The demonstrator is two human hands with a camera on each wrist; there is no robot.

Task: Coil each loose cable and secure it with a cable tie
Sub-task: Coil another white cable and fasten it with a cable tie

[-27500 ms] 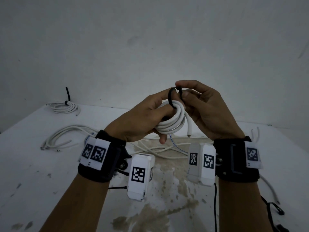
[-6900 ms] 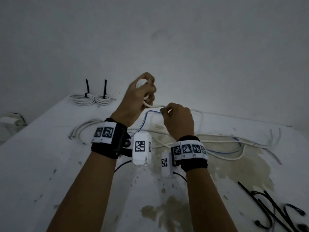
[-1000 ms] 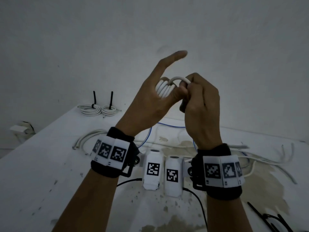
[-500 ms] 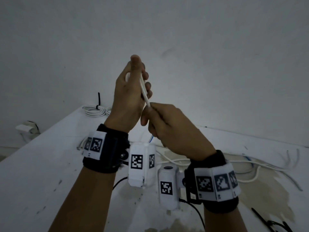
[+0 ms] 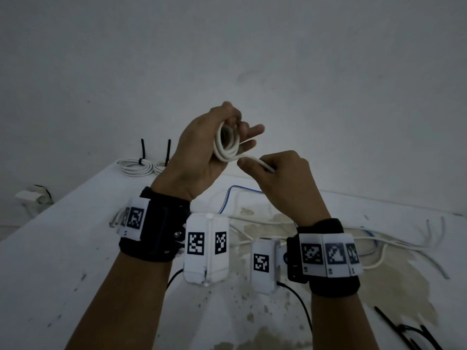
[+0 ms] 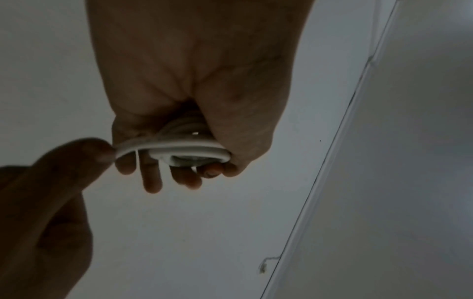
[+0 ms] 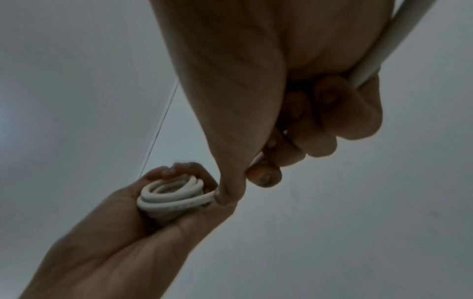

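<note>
White rubbery cable coil [image 5: 226, 145] sits mid-frame, wrapped round my left hand [image 5: 202, 152] fingers, its loose tail running lower-right into my right hand [image 5: 280, 173], pinched tight just beside it, so the next wrap swings from that side.

Dim room, bare grey wall [image 5: 303, 59]

A white table [image 5: 50, 261], stained brown near its middle and speckled with dark spots, stands against the wall.

White cable coil [image 5: 226, 145], black cable ties [image 5: 406, 334], black-and-white checked wrist tags [image 5: 195, 243], white table [image 5: 50, 248] stained brown.
</note>
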